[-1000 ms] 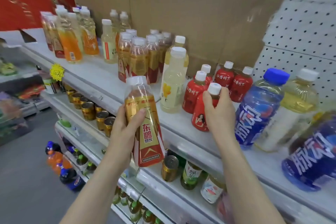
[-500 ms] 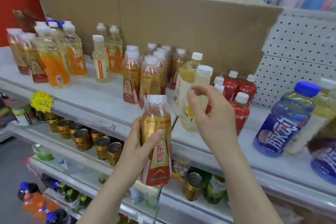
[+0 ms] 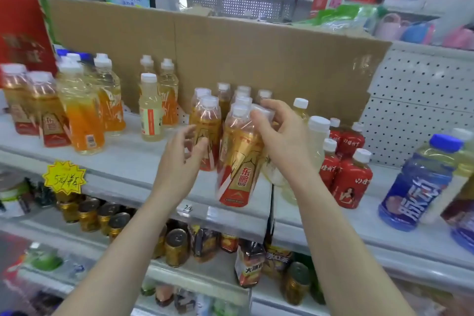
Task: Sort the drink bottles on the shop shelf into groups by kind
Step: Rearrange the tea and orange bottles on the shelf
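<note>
Though blurred, right hand (image 3: 284,141) grip round gold bottle (image 3: 238,167), cap half hidden; left hand (image 3: 179,159) grip released

Energy-drink bottle (image 3: 237,161) was at the front edge of shelf (image 3: 128,161), matching bottles (image 3: 207,120) clustered just behind it, small squat bottles (image 3: 351,177) stood to its right, sports-drink bottle (image 3: 415,182) farther right, juice bottles (image 3: 84,115) well left, cardboard sheet (image 3: 256,59) behind all, cans (image 3: 89,215) on the shelf below.

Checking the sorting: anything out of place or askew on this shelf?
Yes. The front gold bottle, gripped by the right hand, tilts at the shelf edge. Two more gold bottles stand far left, cut off from the gold cluster by orange bottles.
</note>
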A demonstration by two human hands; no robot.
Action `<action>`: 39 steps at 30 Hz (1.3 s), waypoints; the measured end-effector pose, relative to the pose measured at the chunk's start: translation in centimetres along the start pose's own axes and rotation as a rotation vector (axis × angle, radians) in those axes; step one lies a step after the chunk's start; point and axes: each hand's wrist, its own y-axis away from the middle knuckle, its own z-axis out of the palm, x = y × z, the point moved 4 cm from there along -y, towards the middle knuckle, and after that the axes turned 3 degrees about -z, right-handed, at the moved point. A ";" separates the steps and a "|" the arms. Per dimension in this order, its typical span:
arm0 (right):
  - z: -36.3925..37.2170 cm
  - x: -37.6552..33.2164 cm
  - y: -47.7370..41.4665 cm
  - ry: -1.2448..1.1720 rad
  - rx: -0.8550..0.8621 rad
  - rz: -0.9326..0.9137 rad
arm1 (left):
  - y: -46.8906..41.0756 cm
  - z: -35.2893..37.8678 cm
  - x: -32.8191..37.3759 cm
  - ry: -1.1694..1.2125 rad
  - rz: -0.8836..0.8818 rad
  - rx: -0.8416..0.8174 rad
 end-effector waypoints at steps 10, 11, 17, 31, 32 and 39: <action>4.9 2.0 -1.3 0.118 0.079 -0.080 | -6.4 2.7 -6.2 -0.233 -0.022 -0.055; 5.1 2.2 -1.7 0.122 0.093 -0.082 | -6.6 2.7 -6.4 -0.227 -0.017 -0.050; 6.8 3.3 -3.4 0.135 0.121 -0.121 | -7.0 2.4 -6.9 -0.217 -0.030 -0.055; -3.9 5.7 1.8 0.470 0.609 -0.223 | -4.0 2.2 -4.1 -0.197 0.022 -0.095; -4.8 6.9 1.8 0.452 0.558 -0.087 | -3.6 2.5 -3.2 -0.183 0.051 -0.078; -7.8 9.0 2.6 0.437 0.265 0.049 | -1.1 6.7 4.0 -0.159 0.325 0.051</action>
